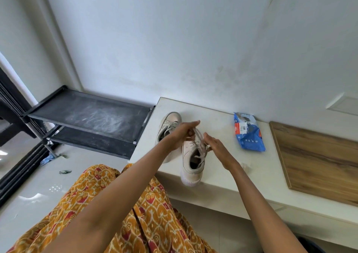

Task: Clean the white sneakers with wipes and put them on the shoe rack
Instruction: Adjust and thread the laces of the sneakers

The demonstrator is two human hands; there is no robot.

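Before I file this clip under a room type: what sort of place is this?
Probably a home entryway or utility corner. A black shoe rack stands against the plain wall, a white ledge holds two white sneakers and a wipes pack, and the floor is tiled.

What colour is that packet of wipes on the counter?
The wipes packet is blue with a white label, seen clearly in the head view.

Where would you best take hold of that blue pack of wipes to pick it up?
Probably across its two long sides near the middle, coming down from above. The blue pack of wipes lies flat on the white ledge, with open space round it, so a grip can close over its narrow width without meeting the sneakers.
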